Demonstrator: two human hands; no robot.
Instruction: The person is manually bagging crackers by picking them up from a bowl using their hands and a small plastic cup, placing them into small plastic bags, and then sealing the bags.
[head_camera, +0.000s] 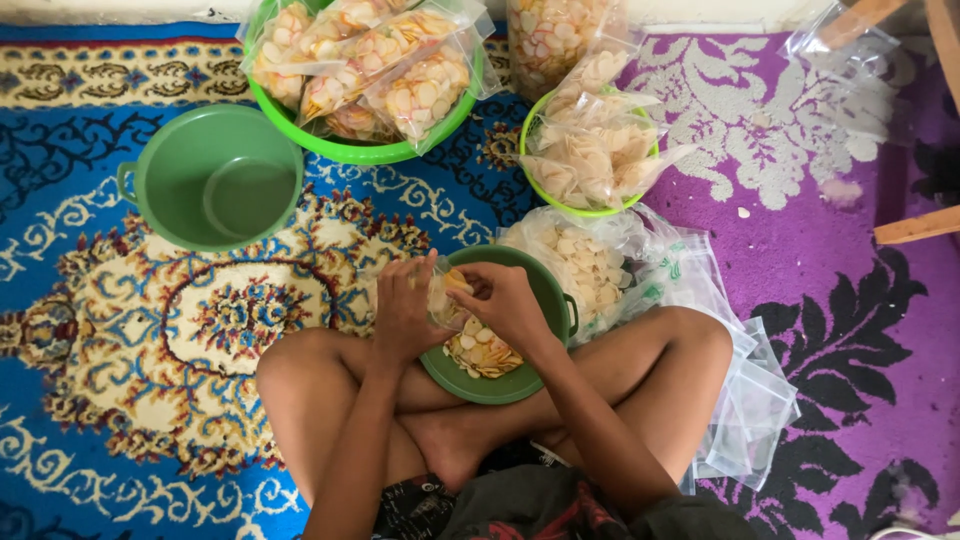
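I sit cross-legged on a carpet. My left hand (405, 310) grips a small clear plastic bag (445, 295) partly filled with pale crackers. My right hand (505, 300) is closed at the bag's mouth, fingers pinched on crackers or the bag's edge. Both hands hover over a dark green bowl (535, 375) resting on my legs, with loose round crackers (482, 352) in its bottom.
An empty green basin (215, 175) stands at the left. A bright green basin (350, 150) holds filled cracker bags; a smaller bright bowl (540, 190) holds more. A large open bag of crackers (590, 265) and a pile of empty clear bags (745, 400) lie at the right. Wooden legs (915, 228) stand far right.
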